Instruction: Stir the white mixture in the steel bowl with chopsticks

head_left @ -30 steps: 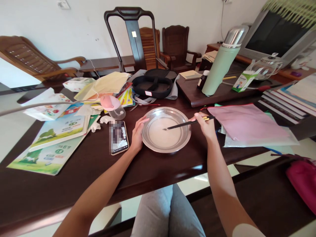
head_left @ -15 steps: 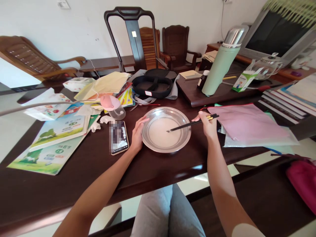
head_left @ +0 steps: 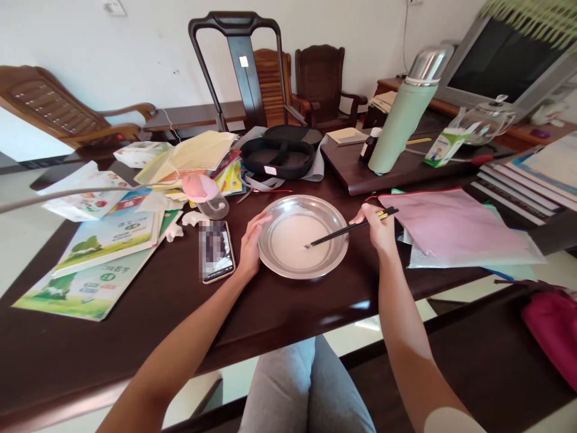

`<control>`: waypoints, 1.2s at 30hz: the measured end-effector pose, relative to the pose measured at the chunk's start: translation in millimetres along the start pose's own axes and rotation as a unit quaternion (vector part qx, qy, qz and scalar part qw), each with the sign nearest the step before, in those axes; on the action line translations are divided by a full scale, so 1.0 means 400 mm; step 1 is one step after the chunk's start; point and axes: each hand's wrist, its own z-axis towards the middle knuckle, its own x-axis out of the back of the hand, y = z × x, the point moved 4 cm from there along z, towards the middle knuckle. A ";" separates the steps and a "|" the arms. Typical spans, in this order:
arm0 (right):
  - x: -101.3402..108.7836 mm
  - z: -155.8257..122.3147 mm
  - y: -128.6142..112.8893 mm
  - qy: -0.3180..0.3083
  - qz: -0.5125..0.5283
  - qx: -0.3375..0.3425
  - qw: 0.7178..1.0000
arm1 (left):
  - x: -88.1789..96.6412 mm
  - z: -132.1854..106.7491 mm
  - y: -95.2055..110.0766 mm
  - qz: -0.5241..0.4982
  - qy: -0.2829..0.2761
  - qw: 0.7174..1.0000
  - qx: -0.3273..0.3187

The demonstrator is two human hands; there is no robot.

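Left hand (head_left: 249, 251) sits centre frame, just left of the round shiny metal dish (head_left: 293, 207). The forearm comes up from the lower left and crosses the near edge of the dark wooden table (head_left: 279, 310). The wrist is straight and the palm faces the dish. The hand is loosely curved, thumb tip on the dish's left rim and the heel resting on the tabletop. Can't tell whether the fingers hook under the rim.

Right hand (head_left: 379, 230) is right of the dish, forearm coming up from the lower right, wrist slightly raised off the table. Its fingers are closed in a pinch on the pair of black chopsticks with yellow bands (head_left: 347, 228), held near their top end. The chopsticks slant down and left over the rim. Their tips are together in the right half of the pale cloudy liquid (head_left: 288, 243) that covers the dish bottom.

The dish sits flat on the table, centre frame, between the two hands.

A smartphone (head_left: 216, 252) lies flat just beside the left hand, screen up. The flat pink zip pouch (head_left: 451, 225) lies right of the right hand, near it, on top of other folders. The tall pale green flask with steel cap (head_left: 401, 120) stands upper right, on a raised dark tray. The black divided case (head_left: 278, 157) is behind the dish. Green picture books (head_left: 103, 240) lie at left, with a pink-lidded cup (head_left: 205, 195) behind the phone.
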 end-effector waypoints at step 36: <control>-0.008 0.001 -0.008 -0.018 -0.023 0.020 0.999 | -0.003 0.000 0.008 -0.006 0.009 1.000 -0.003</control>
